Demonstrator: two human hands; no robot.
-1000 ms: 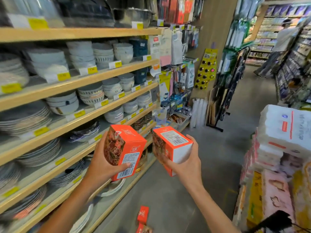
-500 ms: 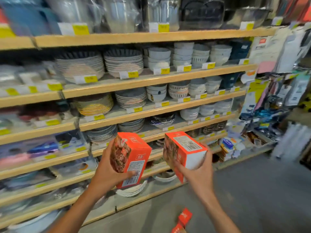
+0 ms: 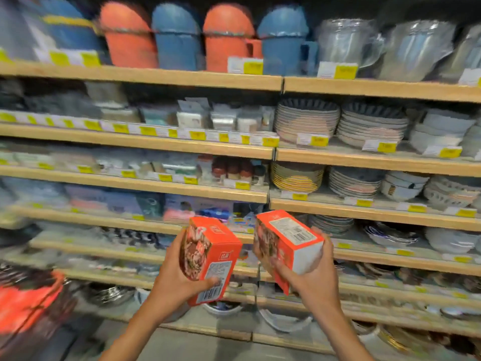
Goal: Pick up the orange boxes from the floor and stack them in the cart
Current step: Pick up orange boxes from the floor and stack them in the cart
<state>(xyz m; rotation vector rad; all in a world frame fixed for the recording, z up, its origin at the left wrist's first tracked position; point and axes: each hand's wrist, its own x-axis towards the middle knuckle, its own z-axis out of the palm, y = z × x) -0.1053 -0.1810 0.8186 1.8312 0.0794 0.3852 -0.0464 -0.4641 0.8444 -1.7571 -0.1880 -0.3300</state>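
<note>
The left hand [image 3: 175,278] holds an orange box [image 3: 211,259] up in the air. Its fingers wrap round the back of the box and the thumb presses on the front, near a white label with black bar lines. The box is made of smooth card with sharp corners. One side has a picture of brown food on it. The box leans a little to the left.

The right hand [image 3: 311,280] holds a second orange box [image 3: 287,243] just beside the first one. The two boxes do not touch. The fingers curl round the far side and the thumb lies across the near side. This box is tipped, so its top with a pale label and its white end both show. It also has a food picture on one side.

Both boxes are up in front of the shelves [image 3: 145,143], not on the floor [image 3: 182,345]. The shelves are long flat boards of light wood with small yellow price tags [image 3: 253,67] along the edges.

On the top shelf stand tall round jugs [image 3: 177,37], some blue and some orange, with dull plastic sides. Next to them are clear, shiny pitchers [image 3: 346,43] with handles. Lower down on the right are stacks of round plates [image 3: 307,121] and piles of bowls [image 3: 403,185]. Some plates have wavy edges.

At the lower left is a blurry red and dark shape [image 3: 28,300]; I cannot tell what it is. The floor is grey and smooth.
</note>
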